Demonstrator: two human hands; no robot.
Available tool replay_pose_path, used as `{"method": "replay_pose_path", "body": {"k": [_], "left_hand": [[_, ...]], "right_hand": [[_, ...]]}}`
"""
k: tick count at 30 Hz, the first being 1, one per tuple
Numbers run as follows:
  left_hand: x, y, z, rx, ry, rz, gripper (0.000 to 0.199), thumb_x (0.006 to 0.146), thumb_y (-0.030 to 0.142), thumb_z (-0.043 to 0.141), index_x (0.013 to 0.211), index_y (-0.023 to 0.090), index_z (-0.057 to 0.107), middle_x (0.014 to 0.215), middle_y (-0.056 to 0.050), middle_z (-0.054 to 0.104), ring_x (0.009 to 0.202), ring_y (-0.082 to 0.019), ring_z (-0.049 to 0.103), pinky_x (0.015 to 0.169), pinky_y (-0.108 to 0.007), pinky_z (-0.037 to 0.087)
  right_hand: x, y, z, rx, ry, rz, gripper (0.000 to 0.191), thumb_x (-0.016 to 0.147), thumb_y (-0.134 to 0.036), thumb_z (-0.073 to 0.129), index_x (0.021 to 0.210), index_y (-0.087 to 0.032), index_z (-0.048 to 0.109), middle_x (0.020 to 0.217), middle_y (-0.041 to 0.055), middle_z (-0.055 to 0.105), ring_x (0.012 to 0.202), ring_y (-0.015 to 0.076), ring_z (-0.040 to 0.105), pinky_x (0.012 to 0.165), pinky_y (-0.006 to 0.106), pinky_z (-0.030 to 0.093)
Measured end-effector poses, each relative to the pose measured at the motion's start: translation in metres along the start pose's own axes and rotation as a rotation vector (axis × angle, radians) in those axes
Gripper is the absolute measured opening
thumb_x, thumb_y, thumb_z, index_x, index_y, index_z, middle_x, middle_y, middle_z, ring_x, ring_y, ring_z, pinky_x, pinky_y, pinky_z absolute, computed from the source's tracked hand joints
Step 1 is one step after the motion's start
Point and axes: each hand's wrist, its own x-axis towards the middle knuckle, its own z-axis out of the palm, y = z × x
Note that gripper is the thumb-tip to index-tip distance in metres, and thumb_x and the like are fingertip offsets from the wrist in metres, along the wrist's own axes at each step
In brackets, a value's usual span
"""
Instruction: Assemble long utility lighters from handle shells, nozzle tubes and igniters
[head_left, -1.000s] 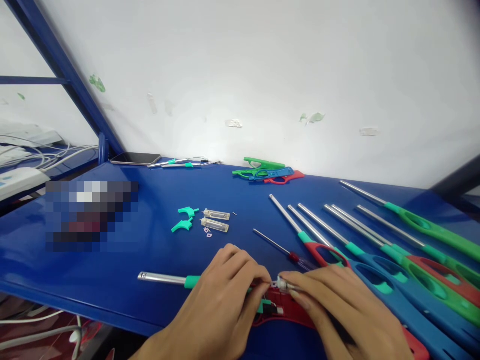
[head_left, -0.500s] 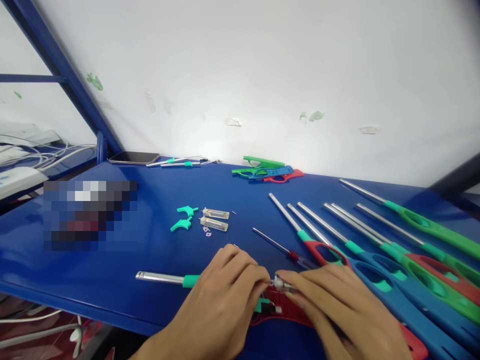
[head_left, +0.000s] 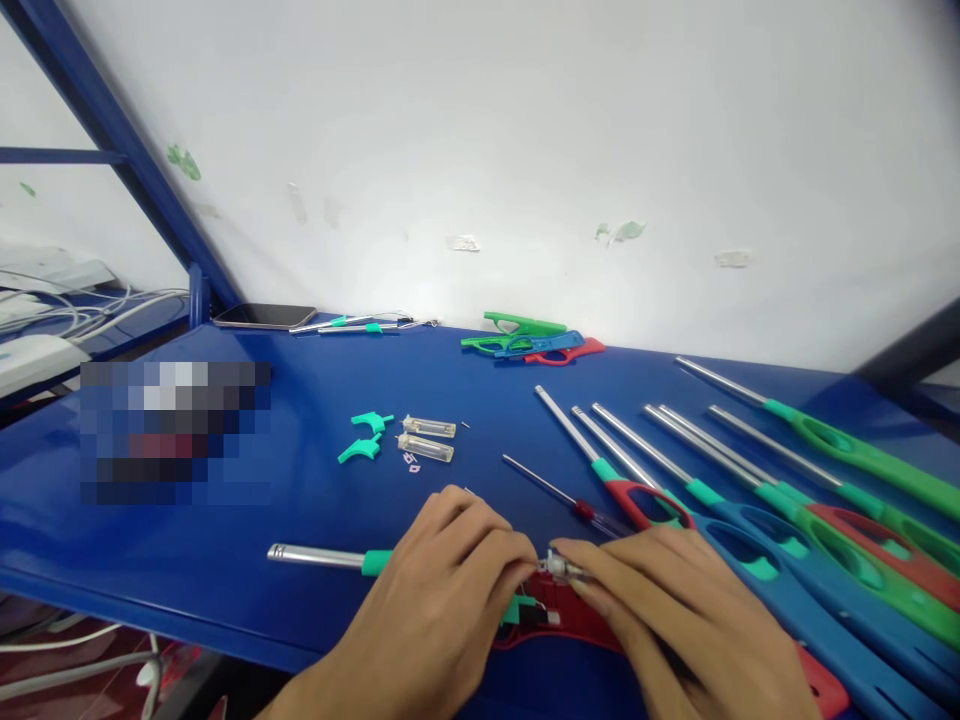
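My right hand is closed on a clear lighter fuel tank, its valve end pointing left. My left hand is pinched against that end, with a tiny whitish clip at its fingertips. Beneath both hands lies an opened red lighter casing, partly covered, with a green trigger inside. Its metal tube sticks out to the left. Beyond my left hand are two more fuel tanks, two green triggers and a few small clips.
A screwdriver lies just past my hands. Several long lighters fan out at right. Against the wall rest coloured casing halves, thin metal tubes with wires and a phone. A pixelated object sits at left.
The whole view has shifted very slightly. Both hands keep their hold over the red casing, with no clear change in what they grip.
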Motion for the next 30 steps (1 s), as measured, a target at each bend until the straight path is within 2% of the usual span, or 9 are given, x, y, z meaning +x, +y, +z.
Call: {"method": "replay_pose_path", "body": {"k": [7,13,19,25,30], "left_hand": [[0.002,0.001,0.0,0.038,-0.005,0.046,0.022,0.112,0.009,0.044,0.104,0.016,0.063,0.097,-0.002,0.071,0.089,-0.018,0.054,0.085,-0.033,0.052],[-0.003,0.0,-0.003,0.069,-0.003,0.093,0.019,0.108,0.004,0.049,0.109,0.011,0.067,0.099,-0.006,0.071,0.091,-0.02,0.054,0.086,-0.035,0.051],[-0.005,0.002,-0.002,0.083,-0.006,0.102,0.019,0.107,0.003,0.05,0.11,0.01,0.068,0.099,-0.005,0.071,0.092,-0.02,0.054,0.087,-0.036,0.05],[-0.002,0.001,0.001,0.091,0.041,0.046,0.018,0.111,0.011,0.049,0.107,0.016,0.065,0.1,-0.001,0.072,0.091,-0.019,0.054,0.088,-0.035,0.049],[-0.002,-0.001,0.002,0.094,0.024,0.064,0.022,0.111,0.008,0.046,0.105,0.015,0.066,0.099,-0.001,0.072,0.09,-0.019,0.055,0.09,-0.034,0.049]], "right_hand": [[-0.001,0.0,0.001,0.015,-0.012,0.007,0.029,0.114,-0.031,0.049,0.116,-0.025,0.077,0.088,-0.0039,0.077,0.072,0.0083,0.068,0.072,0.023,0.053],[0.004,0.0,0.0,0.008,-0.002,-0.019,0.033,0.116,-0.034,0.046,0.114,-0.026,0.077,0.086,-0.0062,0.077,0.073,0.0067,0.069,0.082,0.022,0.05],[0.002,0.001,0.0,0.021,-0.015,-0.044,0.031,0.115,-0.029,0.046,0.116,-0.024,0.077,0.088,-0.0052,0.077,0.074,0.0079,0.069,0.084,0.023,0.05],[-0.006,-0.004,0.006,0.012,0.054,0.08,0.027,0.111,-0.022,0.051,0.115,-0.022,0.077,0.091,-0.0012,0.076,0.081,0.0121,0.068,0.089,0.028,0.049],[-0.011,-0.008,0.009,-0.002,0.056,0.089,0.027,0.112,-0.027,0.05,0.114,-0.021,0.077,0.093,-0.0006,0.077,0.084,0.0129,0.07,0.091,0.028,0.05]]}}
